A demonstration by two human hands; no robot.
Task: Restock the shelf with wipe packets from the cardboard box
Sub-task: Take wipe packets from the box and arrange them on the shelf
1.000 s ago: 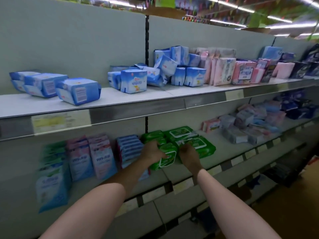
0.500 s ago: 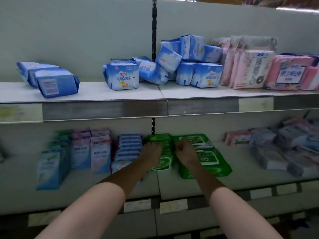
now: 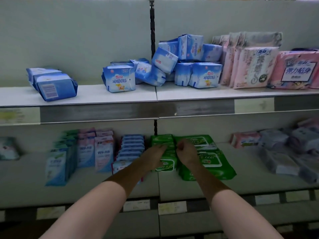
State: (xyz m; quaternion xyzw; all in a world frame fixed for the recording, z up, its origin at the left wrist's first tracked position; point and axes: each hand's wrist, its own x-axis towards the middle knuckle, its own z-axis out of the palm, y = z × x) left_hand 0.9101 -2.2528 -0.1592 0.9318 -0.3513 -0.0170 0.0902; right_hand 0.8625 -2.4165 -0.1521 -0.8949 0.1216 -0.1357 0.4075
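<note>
On the lower shelf (image 3: 259, 180), going from the left, pale blue and pink upright packets (image 3: 103, 149) stand in rows, then a file of small blue packets (image 3: 132, 147). Next comes the row of narrow green wipe packets (image 3: 163, 152), standing on edge front to back. The left hand (image 3: 152, 156) rests on this row with fingers laid forward over the tops; the right hand (image 3: 185, 152) is just beside it, fingers curled on the row's right edge, though the blur leaves it unclear whether it pinches a packet. Flat green wipe packs (image 3: 210, 163) lie stacked to the right. Judging by this, green stock is already placed and being squared up. The cardboard box is out of view, so what remains cannot be told.
</note>
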